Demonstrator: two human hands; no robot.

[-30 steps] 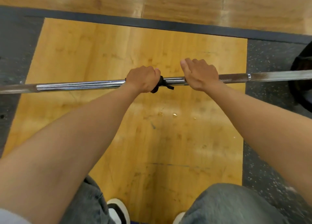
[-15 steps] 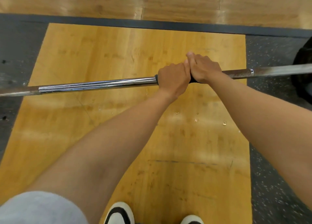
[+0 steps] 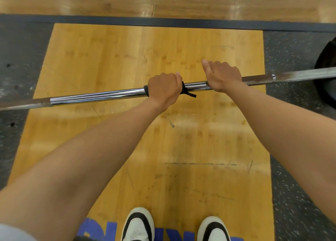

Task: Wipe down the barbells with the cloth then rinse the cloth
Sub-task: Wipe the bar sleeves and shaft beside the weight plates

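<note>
Overhead, a long chrome steel barbell [image 3: 101,96] is seen running across the view from nine o'clock to three o'clock, its right end tilted slightly upward. It is held above a yellow wooden lifting platform [image 3: 127,55] bordered by black speckled rubber flooring [image 3: 23,55].

Near the middle of the bar, the left hand [image 3: 164,90] is wrapped around a thin black cloth [image 3: 187,92], which is itself folded around the shaft. The fingers are curled tight over the top, so cloth and bar are gripped together. A dark edge of the fabric is exposed at the nine o'clock side of the fist, and a loose tail is left hanging at its three o'clock side.

Just beside it, toward three o'clock, the bar is clasped by the right hand [image 3: 224,75], with the fingers curled over the shaft and the thumb stuck out toward eleven o'clock. A short stretch of bare chrome is left between the two hands.

At three o'clock, a black round weight plate [image 3: 325,59] is partly cut off by the frame edge. At six o'clock, two white and black sneakers [image 3: 138,224] are planted on blue painted lettering [image 3: 98,230].
</note>
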